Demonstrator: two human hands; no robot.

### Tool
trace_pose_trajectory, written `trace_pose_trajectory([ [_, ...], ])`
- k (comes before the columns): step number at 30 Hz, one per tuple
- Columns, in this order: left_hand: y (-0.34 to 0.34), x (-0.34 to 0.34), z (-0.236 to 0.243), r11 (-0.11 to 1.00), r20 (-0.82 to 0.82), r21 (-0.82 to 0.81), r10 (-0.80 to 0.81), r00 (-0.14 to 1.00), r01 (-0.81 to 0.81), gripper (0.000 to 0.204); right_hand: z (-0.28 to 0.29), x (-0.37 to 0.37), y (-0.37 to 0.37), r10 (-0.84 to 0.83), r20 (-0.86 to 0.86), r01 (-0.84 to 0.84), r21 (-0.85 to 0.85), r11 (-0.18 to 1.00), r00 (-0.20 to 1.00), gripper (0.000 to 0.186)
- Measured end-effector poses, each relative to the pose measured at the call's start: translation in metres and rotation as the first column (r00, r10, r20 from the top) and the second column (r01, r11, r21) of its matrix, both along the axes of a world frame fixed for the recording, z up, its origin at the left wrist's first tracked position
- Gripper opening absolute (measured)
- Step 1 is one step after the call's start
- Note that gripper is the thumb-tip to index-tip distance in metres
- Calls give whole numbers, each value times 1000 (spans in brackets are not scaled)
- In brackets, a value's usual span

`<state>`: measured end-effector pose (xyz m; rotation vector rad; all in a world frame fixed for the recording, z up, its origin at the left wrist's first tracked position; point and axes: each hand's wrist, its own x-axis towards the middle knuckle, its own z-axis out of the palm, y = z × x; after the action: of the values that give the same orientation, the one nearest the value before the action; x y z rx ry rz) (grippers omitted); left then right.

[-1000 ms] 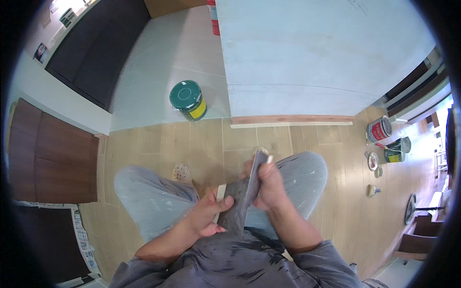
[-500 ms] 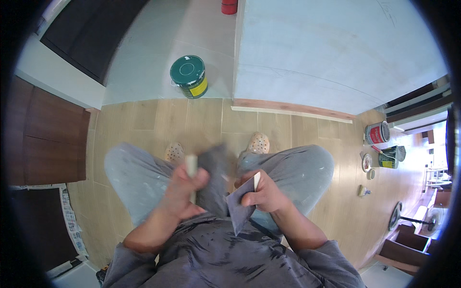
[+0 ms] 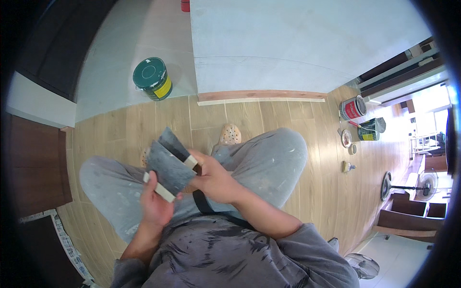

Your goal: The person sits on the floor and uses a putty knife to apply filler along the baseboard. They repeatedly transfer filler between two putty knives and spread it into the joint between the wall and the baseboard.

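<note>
In my left hand (image 3: 156,207) is a wide putty knife (image 3: 170,168) with a cream handle and a grey, stained blade. My right hand (image 3: 214,178) grips a second putty knife (image 3: 173,144) with a cream handle and darker blade. The two blades overlap over my lap, pointing up and to the left; whether they touch I cannot tell. My fingers are wrapped round the handles, some hidden behind the blades. My paint-spotted grey trousers (image 3: 269,173) are spread wide beneath them, and a beige clog (image 3: 230,134) shows on the wooden floor (image 3: 254,115).
A green paint bucket (image 3: 150,72) stands on grey flooring by a pale panel (image 3: 297,38). At right are a red-labelled bucket (image 3: 353,108), another bucket (image 3: 367,129), a plate (image 3: 346,139), a brush (image 3: 346,166) and fans (image 3: 425,187). A brown cabinet (image 3: 36,158) stands left.
Both hands have moved left; the knives, apart half a second ago, now overlap, and the left one is tilted with its blade raised. The view has also shifted.
</note>
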<state>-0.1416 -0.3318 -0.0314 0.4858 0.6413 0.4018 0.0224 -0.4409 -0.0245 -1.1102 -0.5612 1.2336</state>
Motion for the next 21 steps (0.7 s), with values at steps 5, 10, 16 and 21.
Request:
trace_pose_trajectory([
  [5, 53, -28, -1, 920, -138, 82, 392, 910, -384, 27, 22, 15, -19, -240, 92, 236, 55, 970, 966, 46],
  [10, 105, -42, 11, 877, -8, 291, 402, 915, -383, 24, 120, -1, -66, -294, -303, 420, 721, 551, 907, 10],
  [16, 67, -15, 24, 909, -14, 300, 307, 952, -288, 27, 171, -40, -60, -316, -458, 538, 804, 251, 831, 19],
  [21, 37, 14, 37, 911, 1, 409, 61, 998, -56, 33, 179, -23, -71, -33, -355, 339, 856, 389, 934, 23],
])
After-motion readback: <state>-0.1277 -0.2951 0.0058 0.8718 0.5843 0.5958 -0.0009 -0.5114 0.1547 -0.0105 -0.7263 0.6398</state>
